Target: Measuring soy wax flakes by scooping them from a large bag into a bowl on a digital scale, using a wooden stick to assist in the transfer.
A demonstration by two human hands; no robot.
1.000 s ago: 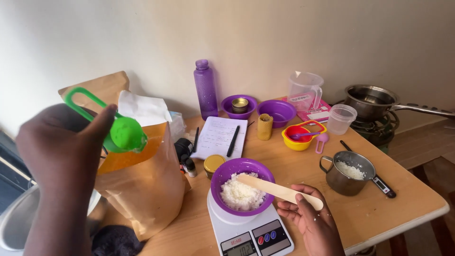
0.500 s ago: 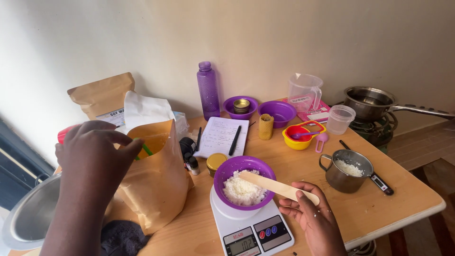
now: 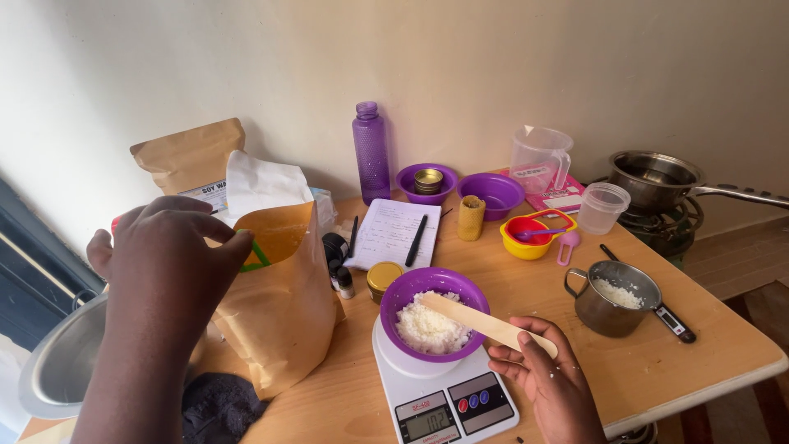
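The bowl (image 3: 429,316) sits on the scale (image 3: 444,395); left of the scale stands the paper bag (image 3: 279,304), right the pot (image 3: 612,298), behind it the notebook (image 3: 386,232).

1. A light wooden table (image 3: 690,353) stands against a pale wall and carries everything here.
2. Near its front edge sits a white kitchen scale (image 3: 444,395).
3. To the left stands a brown paper bag (image 3: 283,321), open at the top, with a second brown bag (image 3: 191,156) behind it.
4. Mid-table lie a notepad (image 3: 386,233) with a black pen (image 3: 417,240) on it, and a small gold-lidded jar (image 3: 383,278).
5. At the back stand a purple bottle (image 3: 371,153), two purple bowls (image 3: 491,193) and a clear measuring jug (image 3: 540,158).
6. On the right sit a yellow bowl (image 3: 526,247), a clear plastic cup (image 3: 603,207) and a small steel pot (image 3: 612,298).
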